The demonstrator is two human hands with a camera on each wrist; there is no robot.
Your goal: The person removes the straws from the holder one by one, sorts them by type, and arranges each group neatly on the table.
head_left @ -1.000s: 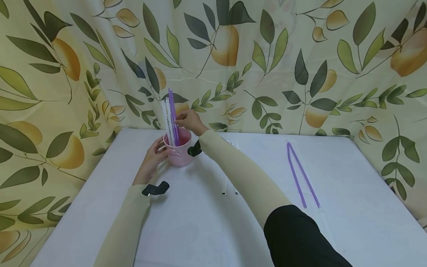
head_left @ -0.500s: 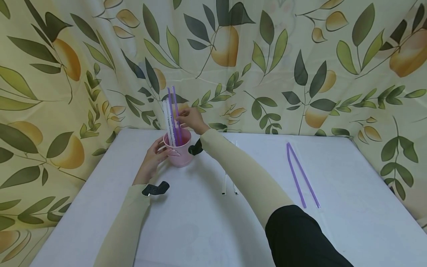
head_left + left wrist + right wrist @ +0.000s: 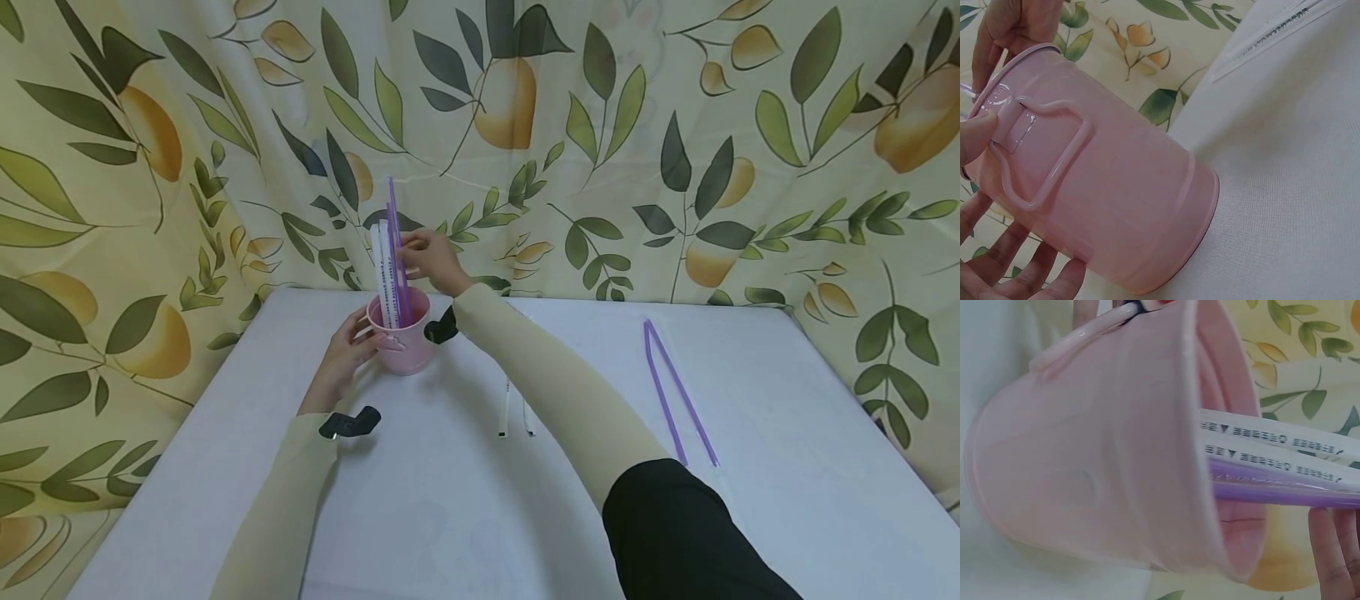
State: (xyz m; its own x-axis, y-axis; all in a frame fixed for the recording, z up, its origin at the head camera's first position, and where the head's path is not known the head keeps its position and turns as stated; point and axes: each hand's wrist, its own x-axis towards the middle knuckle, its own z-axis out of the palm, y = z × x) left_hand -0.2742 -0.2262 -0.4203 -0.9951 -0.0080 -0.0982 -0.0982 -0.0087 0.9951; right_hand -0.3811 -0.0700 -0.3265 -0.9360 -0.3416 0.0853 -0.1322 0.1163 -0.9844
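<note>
My left hand (image 3: 341, 358) grips a small pink bucket (image 3: 405, 357) on the table. In the left wrist view, the thumb presses by the bucket's wire-like handle (image 3: 1044, 200) and the other fingers curve round the far side. White paper-wrapped straws (image 3: 1285, 447) with printed text lean in the bucket, beside purple straws (image 3: 1285, 492). Over the rim, my right hand (image 3: 435, 260) pinches a purple straw near mid-length. The straws' lower ends are hidden inside the bucket.
Two white wrapped straws (image 3: 504, 412) lie on the table (image 3: 420, 500), partly hidden under the right forearm. Farther right, two purple straws (image 3: 663, 392) form a narrow V. A leaf-patterned curtain (image 3: 487, 200) hangs behind the table's back edge.
The purple straws' tops have risen; half a second ago they stood apart and now they stand close together. My right hand has shifted slightly up and right. The left hand and bucket stay put.
</note>
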